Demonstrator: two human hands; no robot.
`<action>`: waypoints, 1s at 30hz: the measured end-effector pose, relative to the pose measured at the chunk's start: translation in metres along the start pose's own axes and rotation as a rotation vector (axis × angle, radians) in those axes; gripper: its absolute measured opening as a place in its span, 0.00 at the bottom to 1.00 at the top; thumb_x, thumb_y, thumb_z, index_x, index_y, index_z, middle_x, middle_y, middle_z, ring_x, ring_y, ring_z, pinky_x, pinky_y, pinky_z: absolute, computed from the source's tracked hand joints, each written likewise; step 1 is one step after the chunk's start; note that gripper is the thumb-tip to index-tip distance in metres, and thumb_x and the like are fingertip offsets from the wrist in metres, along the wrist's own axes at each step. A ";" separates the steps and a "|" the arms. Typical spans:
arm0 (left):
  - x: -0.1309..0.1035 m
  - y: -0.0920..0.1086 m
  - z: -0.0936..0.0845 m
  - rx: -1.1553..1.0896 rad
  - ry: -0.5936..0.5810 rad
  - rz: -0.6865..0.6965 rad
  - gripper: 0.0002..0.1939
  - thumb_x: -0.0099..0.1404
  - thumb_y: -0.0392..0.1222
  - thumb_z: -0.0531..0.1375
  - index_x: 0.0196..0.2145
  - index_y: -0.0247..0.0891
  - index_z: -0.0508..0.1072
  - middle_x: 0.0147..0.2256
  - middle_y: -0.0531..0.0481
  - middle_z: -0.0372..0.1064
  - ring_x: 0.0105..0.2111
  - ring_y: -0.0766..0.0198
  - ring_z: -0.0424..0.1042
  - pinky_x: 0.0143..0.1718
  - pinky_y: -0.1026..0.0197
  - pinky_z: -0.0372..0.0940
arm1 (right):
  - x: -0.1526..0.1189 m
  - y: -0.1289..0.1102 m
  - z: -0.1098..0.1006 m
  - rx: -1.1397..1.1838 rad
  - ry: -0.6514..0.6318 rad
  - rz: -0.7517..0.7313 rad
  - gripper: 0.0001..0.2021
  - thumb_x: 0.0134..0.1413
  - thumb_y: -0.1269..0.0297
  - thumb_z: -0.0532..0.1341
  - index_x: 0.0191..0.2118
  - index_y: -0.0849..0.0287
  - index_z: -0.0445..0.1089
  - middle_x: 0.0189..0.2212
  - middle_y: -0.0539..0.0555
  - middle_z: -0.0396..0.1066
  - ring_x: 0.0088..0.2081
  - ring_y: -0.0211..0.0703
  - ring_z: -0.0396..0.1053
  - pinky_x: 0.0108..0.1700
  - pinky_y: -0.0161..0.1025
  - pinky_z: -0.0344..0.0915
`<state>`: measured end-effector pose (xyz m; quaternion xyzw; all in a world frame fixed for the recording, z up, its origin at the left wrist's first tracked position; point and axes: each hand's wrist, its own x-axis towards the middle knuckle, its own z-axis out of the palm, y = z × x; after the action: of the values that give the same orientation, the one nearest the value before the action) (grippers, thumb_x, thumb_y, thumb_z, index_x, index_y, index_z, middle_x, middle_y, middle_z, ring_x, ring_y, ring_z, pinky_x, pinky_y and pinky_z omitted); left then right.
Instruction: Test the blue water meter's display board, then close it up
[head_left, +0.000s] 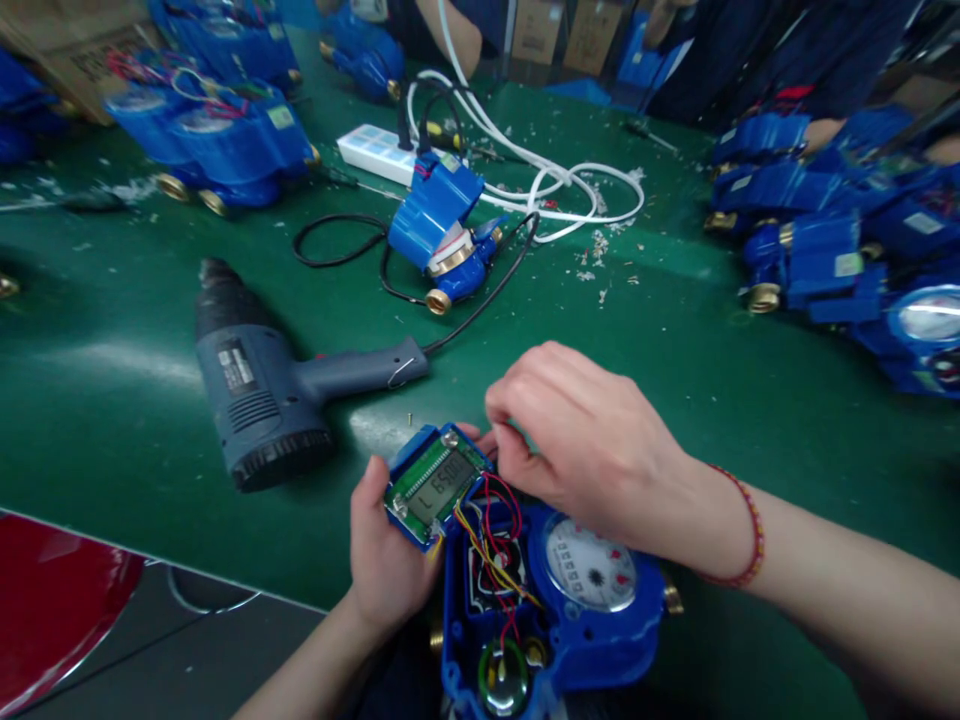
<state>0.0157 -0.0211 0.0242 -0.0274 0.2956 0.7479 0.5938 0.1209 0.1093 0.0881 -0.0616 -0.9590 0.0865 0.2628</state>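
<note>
We read the scene as a clock face centred on the display module (439, 487). Between 8 and 9 o'clock we see a red seat (56, 610) beyond the edge of the green table (682, 370). Between 10 and 11, blue meters (232, 150) stand near the far side; between 9 and 10, a heat gun (259, 400) lies with its handle towards the middle. Between 11 and 12 we note a power strip (371, 150) and, much nearer, a small screw (410, 418). Our left hand (394, 555) grips the display module, its lit-side digits exposed, some fingers hidden behind the board. At 12 a blue meter with brass ends (450, 240) rests beside the black cord (487, 300). Red and yellow wires (499, 550) bridge the module and the open meter housing (600, 650) at 4 o'clock, crossing over its cavity. At 3 o'clock our right hand (592, 450) is curled closed, thumb and fingers together, above the round dial (592, 565); we cannot tell whether it pinches anything. At 1 o'clock white cable (551, 170) loops among pale scraps (596, 260). At 2 o'clock more blue meters crowd into a cluster (832, 220).
</note>
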 end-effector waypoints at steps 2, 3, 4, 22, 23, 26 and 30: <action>0.003 0.000 -0.005 0.003 -0.047 -0.059 0.22 0.64 0.56 0.56 0.29 0.36 0.79 0.39 0.44 0.74 0.61 0.55 0.59 0.61 0.55 0.55 | -0.006 0.008 -0.003 0.062 0.045 0.141 0.04 0.56 0.75 0.54 0.31 0.67 0.64 0.30 0.55 0.61 0.32 0.39 0.58 0.33 0.39 0.55; 0.004 0.001 -0.007 0.004 -0.065 -0.091 0.22 0.59 0.58 0.61 0.34 0.33 0.80 0.43 0.42 0.73 0.59 0.51 0.60 0.60 0.52 0.56 | -0.010 0.013 -0.003 0.094 0.069 0.199 0.03 0.55 0.75 0.54 0.32 0.67 0.62 0.30 0.54 0.60 0.31 0.37 0.57 0.32 0.38 0.55; 0.005 0.001 -0.008 0.006 -0.080 -0.120 0.25 0.55 0.57 0.63 0.39 0.31 0.80 0.45 0.40 0.71 0.57 0.48 0.63 0.59 0.52 0.57 | -0.014 0.018 -0.002 0.130 0.090 0.254 0.02 0.56 0.75 0.53 0.32 0.66 0.61 0.30 0.53 0.59 0.30 0.35 0.56 0.31 0.37 0.54; 0.011 -0.002 -0.012 0.091 -0.110 -0.111 0.33 0.63 0.58 0.55 0.50 0.23 0.74 0.53 0.32 0.62 0.55 0.46 0.63 0.56 0.51 0.57 | -0.053 0.031 0.026 0.479 0.066 0.627 0.07 0.56 0.77 0.54 0.38 0.68 0.68 0.29 0.49 0.65 0.30 0.29 0.60 0.33 0.31 0.55; 0.011 -0.002 -0.011 0.100 -0.057 -0.114 0.33 0.62 0.58 0.56 0.50 0.23 0.74 0.53 0.31 0.63 0.54 0.45 0.64 0.56 0.51 0.58 | -0.052 0.025 0.025 0.515 0.063 0.611 0.07 0.56 0.76 0.54 0.39 0.68 0.68 0.29 0.48 0.65 0.30 0.29 0.59 0.33 0.31 0.55; 0.012 -0.001 -0.004 0.070 0.174 -0.133 0.35 0.58 0.61 0.56 0.46 0.22 0.77 0.51 0.28 0.65 0.52 0.42 0.66 0.53 0.49 0.62 | -0.051 0.012 0.020 0.593 0.060 0.506 0.05 0.55 0.78 0.56 0.37 0.69 0.68 0.29 0.48 0.64 0.30 0.27 0.58 0.34 0.29 0.55; 0.014 -0.001 0.004 -0.098 0.516 -0.094 0.29 0.65 0.58 0.51 0.41 0.29 0.79 0.41 0.39 0.73 0.52 0.49 0.68 0.56 0.51 0.60 | -0.051 0.002 0.014 0.607 0.019 0.380 0.09 0.60 0.76 0.55 0.40 0.69 0.72 0.36 0.52 0.67 0.37 0.29 0.63 0.42 0.29 0.59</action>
<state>0.0138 -0.0068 0.0218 -0.2595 0.3988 0.7012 0.5309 0.1576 0.1014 0.0510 -0.1590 -0.8586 0.4140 0.2572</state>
